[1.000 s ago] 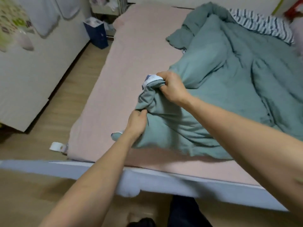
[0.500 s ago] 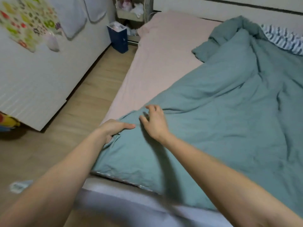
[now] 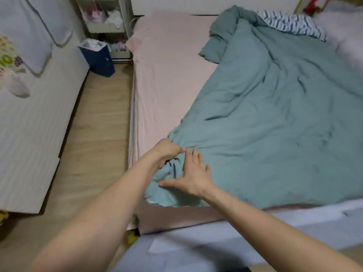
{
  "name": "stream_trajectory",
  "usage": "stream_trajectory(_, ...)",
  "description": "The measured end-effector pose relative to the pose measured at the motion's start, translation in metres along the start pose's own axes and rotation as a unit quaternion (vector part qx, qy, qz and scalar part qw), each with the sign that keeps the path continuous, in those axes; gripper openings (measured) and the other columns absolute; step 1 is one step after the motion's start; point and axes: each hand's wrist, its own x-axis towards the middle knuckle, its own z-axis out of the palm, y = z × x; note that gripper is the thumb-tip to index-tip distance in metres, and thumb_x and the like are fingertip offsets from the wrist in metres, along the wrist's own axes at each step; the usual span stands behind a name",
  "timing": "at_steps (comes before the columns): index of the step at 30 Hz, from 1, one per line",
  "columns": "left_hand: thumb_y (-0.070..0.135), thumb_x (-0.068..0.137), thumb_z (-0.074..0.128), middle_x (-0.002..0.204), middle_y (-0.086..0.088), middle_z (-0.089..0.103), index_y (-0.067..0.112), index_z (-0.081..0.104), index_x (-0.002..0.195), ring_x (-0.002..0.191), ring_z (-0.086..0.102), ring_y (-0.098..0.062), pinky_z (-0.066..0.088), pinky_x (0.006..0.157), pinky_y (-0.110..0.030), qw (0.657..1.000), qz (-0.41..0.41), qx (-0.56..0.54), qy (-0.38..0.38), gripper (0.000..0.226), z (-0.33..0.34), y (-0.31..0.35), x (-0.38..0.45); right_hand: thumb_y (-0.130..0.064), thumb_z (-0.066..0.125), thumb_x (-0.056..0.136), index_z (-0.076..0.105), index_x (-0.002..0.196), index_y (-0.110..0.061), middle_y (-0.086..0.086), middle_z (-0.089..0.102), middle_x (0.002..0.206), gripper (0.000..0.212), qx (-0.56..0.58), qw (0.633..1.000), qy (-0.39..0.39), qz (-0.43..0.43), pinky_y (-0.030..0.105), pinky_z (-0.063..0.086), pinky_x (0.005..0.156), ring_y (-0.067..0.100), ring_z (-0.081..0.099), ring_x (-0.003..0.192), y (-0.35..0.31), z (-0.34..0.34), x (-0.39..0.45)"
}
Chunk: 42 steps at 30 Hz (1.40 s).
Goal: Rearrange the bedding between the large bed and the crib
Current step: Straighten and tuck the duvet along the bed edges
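- head view looks down at the big bed with its pink sheet, and a green blanket spread over most of the right side
- left hand is at the near left corner of the green blanket; its fingers are curled round a bunch of the cloth and hold it tight
- right hand lies flat on the blanket just beside the left one, fingers straight and spread, thumb out to the left; it presses down and holds nothing
- the two hands are almost touching, both near the foot edge of the bed
- the far top of the blanket is bunched up in a heap near a striped pillow, so the blanket is not flat yet
- the crib does not show clearly here, so i cannot tell where it is
- i think the step now is smoothing or pulling this corner into place
- what could go wrong: the left hand holds only a small bunch, so a hard pull may slip the cloth out of its fingers
- if the right hand keeps pressing down while the left pulls, the cloth between them may wrinkle up more and not go flat
- a pull to the left could drag the corner off the side of the bed onto the wood floor
- the heap at the far end may stay stuck and folded, since one corner cannot pull it all straight
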Motion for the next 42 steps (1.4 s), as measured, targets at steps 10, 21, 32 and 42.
stream_trajectory(10,0.031,0.077,0.066,0.084,-0.012,0.068,0.003,0.066,0.091,0.075,0.066,-0.022,0.057,0.077,-0.035,0.967,0.172,0.12,-0.146,0.032,0.021,0.054,-0.017,-0.012,0.06,0.076,0.061,0.097,-0.007,0.021,0.065,0.102,0.021,0.181,0.897,0.316,0.25,0.04,0.047,0.077,0.039,0.06,0.098,0.011,-0.004,-0.009)
stream_trajectory(21,0.036,0.073,0.074,0.159,-0.005,0.011,0.019,-0.001,0.152,0.147,0.004,-0.027,0.009,0.119,-0.043,0.588,0.482,0.649,-0.038,0.111,0.016,0.061,0.072,-0.003,0.055,0.073,0.053,0.065,-0.009,0.02,0.056,0.071,0.01,0.265,0.879,0.316,0.239,0.036,0.041,0.065,0.036,0.059,0.079,0.027,-0.045,0.003)
stream_trajectory(32,0.01,0.081,0.054,0.113,-0.006,0.067,0.022,0.06,0.109,0.107,0.06,-0.03,0.048,0.081,-0.034,0.502,0.594,0.567,-0.273,0.032,0.016,0.119,0.097,-0.056,0.066,0.069,0.027,0.143,-0.02,0.005,0.043,0.141,0.091,0.169,0.812,0.341,0.443,0.045,0.028,0.11,0.026,0.039,0.131,-0.052,-0.009,0.015)
stream_trajectory(42,0.015,0.078,0.058,0.109,-0.007,0.066,0.019,0.059,0.112,0.102,0.061,-0.029,0.047,0.074,-0.03,0.362,0.608,0.633,-0.313,0.034,-0.028,0.109,0.071,0.001,0.048,0.066,0.063,0.069,-0.014,0.011,0.059,0.071,0.021,-0.081,0.729,0.451,0.508,0.032,0.04,0.05,0.032,0.061,0.064,-0.087,0.004,0.002)
